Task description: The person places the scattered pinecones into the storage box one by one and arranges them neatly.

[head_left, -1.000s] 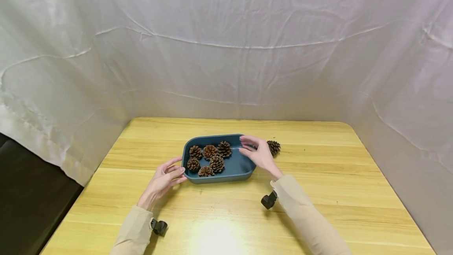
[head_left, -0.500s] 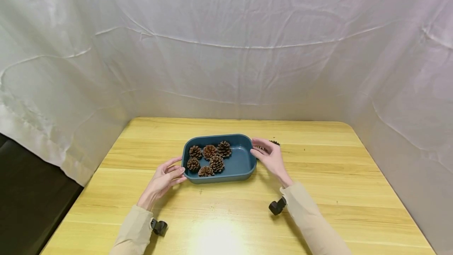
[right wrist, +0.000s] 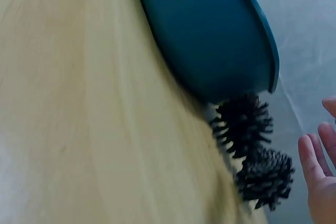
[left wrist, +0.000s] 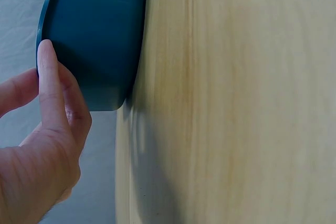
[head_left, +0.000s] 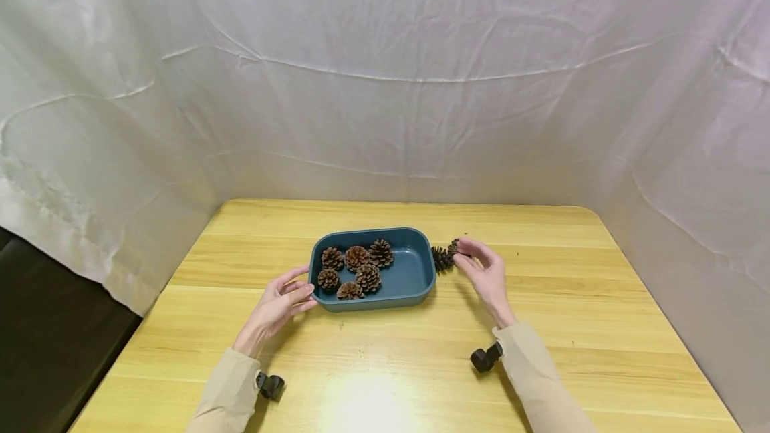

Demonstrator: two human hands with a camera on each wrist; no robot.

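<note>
A dark blue oblong tray [head_left: 408,272] holds several brown pine cones [head_left: 369,278], mostly toward its left side. At its left end, my left hand [head_left: 279,303] grips the rim, the thumb [left wrist: 48,77] lying against the wall in the left wrist view. Just outside the right end sit two pine cones, one close against the tray [right wrist: 242,124] and the other [right wrist: 266,177] behind it. My right hand [head_left: 486,276] is at the outer cone, thumb and fingers spread. In the right wrist view, its fingers [right wrist: 310,156] stand apart from that cone, holding nothing.
All of this is on a light wooden table [head_left: 373,353], with a bright glare near its front. Pale cloth [head_left: 385,85] hangs around the back and sides. A black surface [head_left: 54,333] shows at the far left.
My right hand has moved right, from over the tray's right end to the outer pine cone, uncovering the cone beside the tray. My left hand and the tray have stayed put.
</note>
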